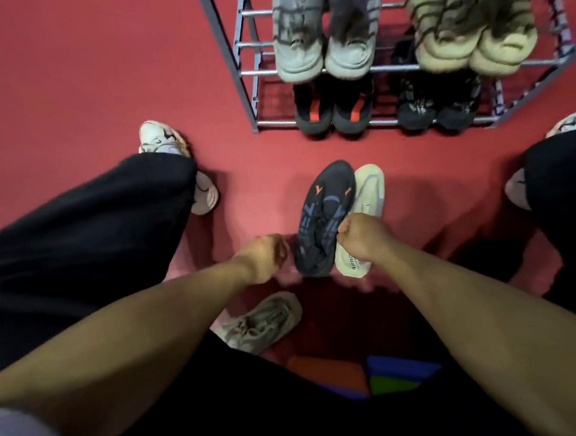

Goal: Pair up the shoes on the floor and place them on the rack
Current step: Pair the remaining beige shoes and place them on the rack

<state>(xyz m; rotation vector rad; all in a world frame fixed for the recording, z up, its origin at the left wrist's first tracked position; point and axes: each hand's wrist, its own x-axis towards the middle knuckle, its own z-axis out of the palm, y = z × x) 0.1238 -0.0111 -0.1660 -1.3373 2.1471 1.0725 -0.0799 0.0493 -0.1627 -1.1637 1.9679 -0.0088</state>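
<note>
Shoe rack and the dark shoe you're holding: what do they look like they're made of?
Shoe rack: bare shiny rails look like metal tubing; the grey-blue side pieces could be plastic or painted metal. Dark shoe, gripped by the right hand: matte, probably knit or mesh fabric, with orange accents; blur leaves the weave unclear.

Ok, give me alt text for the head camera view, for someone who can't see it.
A person's right hand grips a dark sneaker and a pale shoe, held together above a red floor; the left hand is empty. Four pairs sit on a metal rack ahead.
</note>
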